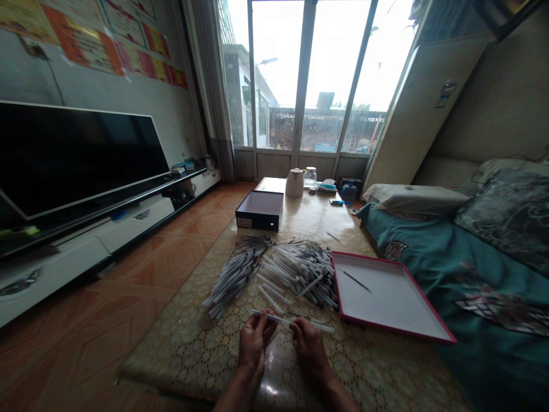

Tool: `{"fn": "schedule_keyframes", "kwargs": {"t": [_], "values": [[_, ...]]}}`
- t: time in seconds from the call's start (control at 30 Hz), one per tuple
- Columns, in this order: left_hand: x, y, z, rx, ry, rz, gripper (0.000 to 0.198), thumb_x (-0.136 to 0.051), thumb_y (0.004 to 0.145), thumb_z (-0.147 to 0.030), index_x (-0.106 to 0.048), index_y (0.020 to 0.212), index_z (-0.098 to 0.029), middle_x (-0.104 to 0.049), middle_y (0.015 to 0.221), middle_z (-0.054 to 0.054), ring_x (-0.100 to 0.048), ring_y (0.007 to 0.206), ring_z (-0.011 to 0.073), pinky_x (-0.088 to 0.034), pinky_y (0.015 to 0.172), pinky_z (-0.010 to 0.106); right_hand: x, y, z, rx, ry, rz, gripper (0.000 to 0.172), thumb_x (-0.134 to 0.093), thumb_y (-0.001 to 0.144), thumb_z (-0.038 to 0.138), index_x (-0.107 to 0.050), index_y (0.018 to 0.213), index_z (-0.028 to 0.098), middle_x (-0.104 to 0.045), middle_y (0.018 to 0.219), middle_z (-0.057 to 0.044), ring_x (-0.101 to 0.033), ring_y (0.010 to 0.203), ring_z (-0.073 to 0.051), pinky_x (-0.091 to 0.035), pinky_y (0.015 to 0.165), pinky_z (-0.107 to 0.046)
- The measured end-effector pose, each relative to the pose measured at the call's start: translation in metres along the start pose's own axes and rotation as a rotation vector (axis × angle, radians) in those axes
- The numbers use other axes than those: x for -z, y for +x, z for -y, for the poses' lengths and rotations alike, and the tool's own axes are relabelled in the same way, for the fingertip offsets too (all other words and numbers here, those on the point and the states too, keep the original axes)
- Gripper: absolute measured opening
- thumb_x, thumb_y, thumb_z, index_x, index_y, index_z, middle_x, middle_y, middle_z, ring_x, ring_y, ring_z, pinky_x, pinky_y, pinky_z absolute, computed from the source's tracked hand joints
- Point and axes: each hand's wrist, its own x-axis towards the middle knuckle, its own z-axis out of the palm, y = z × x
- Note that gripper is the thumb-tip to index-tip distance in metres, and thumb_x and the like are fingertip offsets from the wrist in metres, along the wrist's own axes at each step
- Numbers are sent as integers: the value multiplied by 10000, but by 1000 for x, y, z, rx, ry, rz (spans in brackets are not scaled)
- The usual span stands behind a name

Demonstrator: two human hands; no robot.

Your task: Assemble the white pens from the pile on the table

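Along the near edge of the low desk (189, 349), our left hand (253, 343) and right hand (311, 349) sit close together, both partly closed with the fingers curled, pinching slim white pen tubes (274, 318) just above the patterned top. We cannot tell whether one long piece runs through both hands or two pieces meet between them. Neither hand has hold of anything else.

Just ahead of our hands lie more of these tubes, many with dark tips, in a narrower heap (234, 280) on the left and a wider heap (300, 272) on the right, crossed over one another. To the right of them, a shallow white tray with a red rim (377, 264) carries one thin dark stick (355, 280). Farther along the desk stands a dark box (259, 210), and beyond it a white jug (294, 183).

These tubes look light and fairly stiff, though thin enough that we would expect them to flex or snap if bent. Their smooth plastic may slip, so a firm pinch between thumb and fingers near the middle seems safest. In the heaps, we judge it best to take the loose ends on top, since pulling from underneath would likely drag the crossed tubes along.
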Motion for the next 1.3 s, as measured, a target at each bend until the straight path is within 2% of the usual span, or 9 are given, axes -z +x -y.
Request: {"fn": "schedule_keyframes", "kwargs": {"t": [0.1, 0.27, 0.33, 0.5, 0.67, 0.83, 0.93, 1.1, 1.3], "values": [[1, 1, 1, -4, -8, -10, 50, -605, 743, -60, -606, 717, -102, -660, 679, 36, -648, 625, 119, -562, 620, 250, 0, 0, 0, -17, 27, 18, 291, -437, 860, 404, -595, 954, 178, -619, 712, -23, -568, 642, -158, -405, 607, -231], [1, 2, 1, 2, -7, 3, 37, -633, 725, -80, -607, 707, -101, -661, 675, 39, -649, 612, 123, -561, 612, 247, -1, -1, -1, -11, -5, 38, 397, -343, 898, 415, -581, 675, 188, -574, 593, -9, -548, 565, -139, -384, 563, -222], [1, 1, 1, 0, 0, -3, 38, -635, 721, -81, -607, 702, -100, -663, 674, 44, -651, 604, 130, -562, 601, 249, -1, -2, -1, -4, 14, 16, 368, -378, 882, 426, -593, 701, 188, -590, 600, -12, -560, 570, -143, -395, 567, -224], [-2, 0, -1, 8, -7, -32, 58, -610, 732, -51, -603, 709, -104, -666, 678, 45, -658, 608, 137, -563, 613, 256, 2, -1, 3, -17, 51, 1, 305, -465, 844, 428, -617, 953, 187, -655, 743, -35, -604, 653, -165, -431, 611, -237], [-2, -1, -2, 21, -4, -41, 60, -627, 715, -51, -603, 700, -104, -663, 668, 41, -654, 586, 135, -561, 603, 252, 2, -1, 5, 7, 25, 14, 402, -357, 894, 422, -594, 659, 197, -603, 598, -13, -575, 582, -143, -405, 593, -224], [-2, -1, -2, 3, -30, -51, 66, -614, 727, -50, -601, 702, -111, -658, 656, 27, -651, 586, 120, -559, 612, 239, 4, -3, 8, -72, 83, -53, 321, -436, 844, 452, -609, 812, 183, -640, 670, -25, -582, 557, -152, -419, 546, -232], [-1, -1, -2, -2, -33, -36, 65, -613, 728, -52, -601, 704, -111, -659, 661, 27, -652, 598, 119, -560, 616, 240, 6, -2, 9, -112, 127, -90, 299, -473, 816, 448, -603, 815, 179, -643, 669, -28, -576, 533, -150, -424, 520, -232], [-1, 0, 0, 2, -17, -24, 59, -642, 710, -71, -601, 702, -113, -660, 655, 29, -657, 602, 125, -562, 617, 239, 6, 1, 9, -83, 152, -58, 225, -529, 779, 377, -610, 808, 169, -644, 680, -37, -591, 607, -165, -436, 557, -231], [-2, -1, -1, 6, 20, -16, 67, -649, 701, -68, -600, 693, -112, -660, 652, 32, -655, 596, 131, -566, 597, 242, 7, 2, 10, -71, 89, -22, 216, -512, 788, 354, -618, 763, 168, -622, 660, -25, -550, 592, -153, -407, 546, -225]]}}
